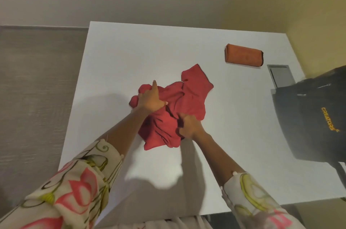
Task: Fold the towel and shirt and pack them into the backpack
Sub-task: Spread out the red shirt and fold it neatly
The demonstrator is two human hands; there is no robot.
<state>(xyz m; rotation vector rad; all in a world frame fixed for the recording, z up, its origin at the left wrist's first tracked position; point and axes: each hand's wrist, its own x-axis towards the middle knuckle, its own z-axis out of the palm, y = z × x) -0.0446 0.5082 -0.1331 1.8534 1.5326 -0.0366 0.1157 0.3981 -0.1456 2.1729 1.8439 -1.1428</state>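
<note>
**Step in hand:** opening out the crumpled red fabric shirt [189, 97] so that it can be folded.

**Present state**
- The shirt lies bunched in the middle of the white rectangular worktop [121, 56], with one flap pointing to the far right.
- The left grip [151, 102] grasps a bunch of cloth at the shirt's left edge. Its index finger is straight and points away, and the other fingers are curled into the fabric.
- The right grip [188, 125] is clenched on a fold at the shirt's near-right edge.
- The folded orange terry towel [243, 56] rests as a neat block at the far right, well apart from the shirt. I judge that half of the folding is done.
- The black fabric backpack with yellow lettering [309, 116] stands at the right edge of the worktop. I cannot tell whether it is unzipped.

**Procedure, as I judge it**
1. I re-take the hold on the shoulder seams or the hem. Both present holds look like mid-cloth bunches, which would only drag the heap.
2. I lift slightly and draw the grips apart, left and right, so the cloth falls open.
3. I lay the shirt flat on the bare worktop, left of the towel.
4. I smooth it from the middle outward before making the first fold.

**Caution:** pulling toward the near edge may let the hem slide off the worktop.
</note>
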